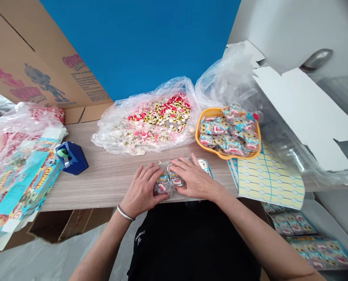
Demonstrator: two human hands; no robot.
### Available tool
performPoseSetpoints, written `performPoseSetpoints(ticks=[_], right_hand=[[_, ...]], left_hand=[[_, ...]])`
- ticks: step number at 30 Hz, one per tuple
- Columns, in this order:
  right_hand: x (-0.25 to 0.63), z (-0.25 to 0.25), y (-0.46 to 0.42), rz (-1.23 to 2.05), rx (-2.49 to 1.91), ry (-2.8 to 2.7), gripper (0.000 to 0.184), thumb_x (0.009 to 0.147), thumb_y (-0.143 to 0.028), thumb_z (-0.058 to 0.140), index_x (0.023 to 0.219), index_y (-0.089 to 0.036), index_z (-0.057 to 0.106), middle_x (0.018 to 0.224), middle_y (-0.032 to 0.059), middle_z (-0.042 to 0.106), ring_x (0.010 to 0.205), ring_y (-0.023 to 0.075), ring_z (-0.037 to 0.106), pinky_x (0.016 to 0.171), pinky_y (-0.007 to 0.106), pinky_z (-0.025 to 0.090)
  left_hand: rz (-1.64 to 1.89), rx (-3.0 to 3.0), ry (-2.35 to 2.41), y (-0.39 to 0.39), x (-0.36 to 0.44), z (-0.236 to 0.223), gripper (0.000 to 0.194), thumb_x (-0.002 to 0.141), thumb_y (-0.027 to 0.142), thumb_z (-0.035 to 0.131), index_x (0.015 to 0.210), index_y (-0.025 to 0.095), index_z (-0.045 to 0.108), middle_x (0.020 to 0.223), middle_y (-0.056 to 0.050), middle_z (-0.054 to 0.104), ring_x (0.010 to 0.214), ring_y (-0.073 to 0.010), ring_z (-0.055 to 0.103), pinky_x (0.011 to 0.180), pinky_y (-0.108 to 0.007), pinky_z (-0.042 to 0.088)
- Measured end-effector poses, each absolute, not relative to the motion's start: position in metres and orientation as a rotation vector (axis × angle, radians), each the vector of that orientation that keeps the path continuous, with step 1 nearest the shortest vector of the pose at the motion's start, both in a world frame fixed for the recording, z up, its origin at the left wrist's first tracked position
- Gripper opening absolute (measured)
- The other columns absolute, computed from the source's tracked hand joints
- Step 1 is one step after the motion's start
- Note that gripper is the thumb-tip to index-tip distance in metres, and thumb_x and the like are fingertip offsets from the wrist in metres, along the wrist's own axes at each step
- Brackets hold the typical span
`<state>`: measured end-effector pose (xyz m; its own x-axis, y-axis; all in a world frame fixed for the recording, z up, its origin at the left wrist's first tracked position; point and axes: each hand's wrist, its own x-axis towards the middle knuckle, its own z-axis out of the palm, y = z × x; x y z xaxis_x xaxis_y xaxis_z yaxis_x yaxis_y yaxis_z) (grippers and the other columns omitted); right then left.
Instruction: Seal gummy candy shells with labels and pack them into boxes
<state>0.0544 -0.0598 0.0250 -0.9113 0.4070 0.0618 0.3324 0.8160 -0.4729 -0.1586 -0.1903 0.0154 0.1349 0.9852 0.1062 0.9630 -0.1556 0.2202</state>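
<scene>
My left hand (143,189) and my right hand (191,177) rest side by side on a clear plastic tray (206,166) at the front edge of the wooden table (109,175). Small wrapped candy packs (169,181) lie in the tray between and under my fingers. The left hand's fingers curl down over one pack at the tray's left end. The right hand lies flat with fingers spread across the tray's middle. A silver bangle circles my left wrist.
An orange basket (198,136) of wrapped candy packs stands behind the tray to the right. A clear bag of loose candies (156,117) lies at the back. A yellow sticker sheet (267,175), a blue tape dispenser (71,156), printed boxes (18,183) and cardboard cartons surround them.
</scene>
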Motion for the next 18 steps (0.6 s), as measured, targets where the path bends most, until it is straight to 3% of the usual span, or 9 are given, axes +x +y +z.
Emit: performPoseSetpoints(ticks=[6, 10, 18], right_hand=[[0.0542, 0.0306, -0.0589, 0.687, -0.565, -2.875, 0.063, 0.083, -0.034, 0.07, 0.143, -0.021, 0.052, 0.155, 0.0127, 0.046, 0.147, 0.0348, 0.035, 0.12, 0.068, 0.009], [0.0551, 0.0304, -0.057, 0.628, -0.526, -2.905, 0.072, 0.079, -0.038, 0.077, 0.145, -0.02, 0.051, 0.155, 0.0152, 0.046, 0.147, 0.0382, 0.032, 0.119, 0.071, 0.008], [0.05, 0.0252, -0.0512, 0.549, -0.485, -2.877, 0.067, 0.081, -0.034, 0.076, 0.143, -0.024, 0.052, 0.15, 0.0134, 0.052, 0.144, 0.0365, 0.039, 0.119, 0.07, 0.008]], left_hand=[[0.301, 2.319, 1.943, -0.1911, -0.1584, 0.0149, 0.094, 0.077, 0.07, 0.068, 0.15, 0.019, 0.039, 0.154, -0.017, 0.046, 0.148, -0.0393, 0.031, 0.12, -0.062, 0.024], [0.277, 2.327, 1.909, -0.1902, -0.1579, 0.0171, 0.087, 0.079, 0.064, 0.07, 0.148, 0.019, 0.043, 0.153, -0.016, 0.047, 0.148, -0.0378, 0.032, 0.12, -0.061, 0.025], [0.294, 2.346, 1.914, -0.1855, -0.1623, 0.0145, 0.072, 0.089, 0.055, 0.062, 0.149, 0.019, 0.043, 0.153, -0.015, 0.047, 0.147, -0.0351, 0.035, 0.12, -0.059, 0.026]])
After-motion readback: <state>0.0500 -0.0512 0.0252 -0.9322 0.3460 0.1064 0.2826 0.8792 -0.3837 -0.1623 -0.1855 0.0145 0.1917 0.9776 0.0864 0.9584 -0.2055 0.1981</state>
